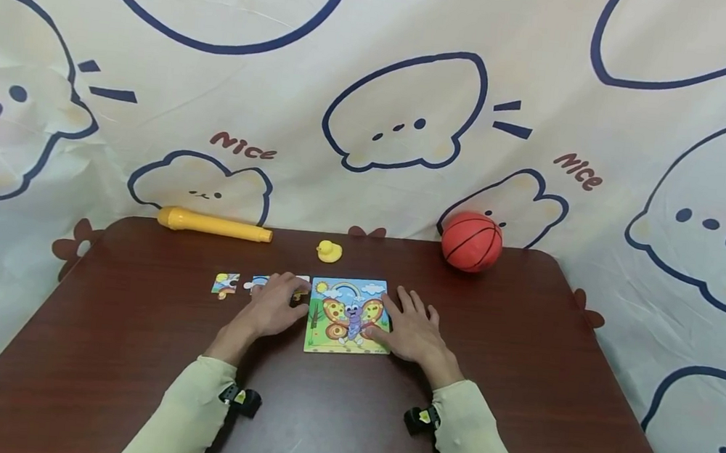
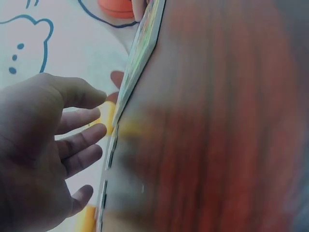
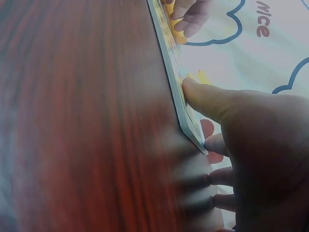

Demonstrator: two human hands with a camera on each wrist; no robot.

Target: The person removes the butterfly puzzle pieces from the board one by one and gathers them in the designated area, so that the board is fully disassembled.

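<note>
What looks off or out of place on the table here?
Little stands out. Two loose pieces lie left of the butterfly puzzle board, one partly under the left hand. The right hand rests on the board's right edge. Nothing looks spilled or damaged.

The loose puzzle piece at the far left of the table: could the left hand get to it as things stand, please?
Probably yes. The loose puzzle piece lies flat on the bare table, just left of the left hand, which rests on other pieces beside the puzzle board. Nothing stands between them.
</note>
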